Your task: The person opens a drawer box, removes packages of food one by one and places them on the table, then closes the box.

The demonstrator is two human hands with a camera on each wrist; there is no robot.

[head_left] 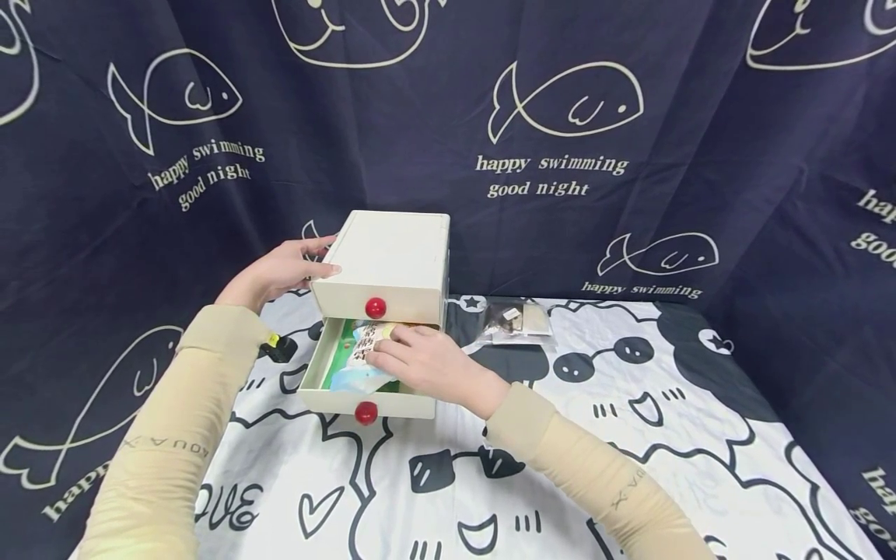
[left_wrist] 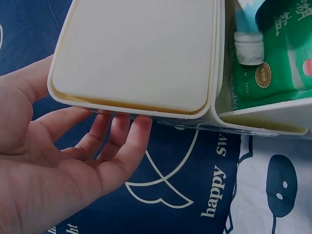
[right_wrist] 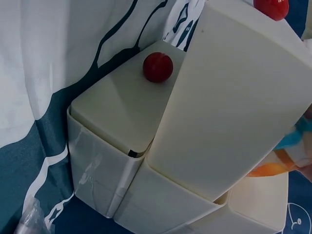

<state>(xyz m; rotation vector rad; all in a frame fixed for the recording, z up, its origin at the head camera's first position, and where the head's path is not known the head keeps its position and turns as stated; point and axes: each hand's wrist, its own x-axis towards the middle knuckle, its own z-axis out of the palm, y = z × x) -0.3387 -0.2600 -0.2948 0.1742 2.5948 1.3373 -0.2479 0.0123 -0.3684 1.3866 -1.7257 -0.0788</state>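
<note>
A white drawer cabinet (head_left: 392,241) with red knobs stands on the table, its middle drawer (head_left: 329,398) pulled out. My left hand (head_left: 283,266) grips the cabinet's left edge, thumb over the top and fingertips against the side; the left wrist view shows those fingers (left_wrist: 129,146) bent. Inside the drawer, my right hand (head_left: 434,365) holds a light-blue and white packet (head_left: 360,379) with dark lettering. Beneath it lies a green packet (left_wrist: 270,73). Part of the held packet, orange and blue (right_wrist: 273,165), shows in the right wrist view, where the hand is mostly hidden.
A clear plastic bag (head_left: 518,320) with dark and pale contents lies right of the cabinet. To its left sits a small black and yellow object (head_left: 278,347). A white cloth with black drawings (head_left: 462,498) covers the table, and a navy curtain (head_left: 392,140) hangs behind.
</note>
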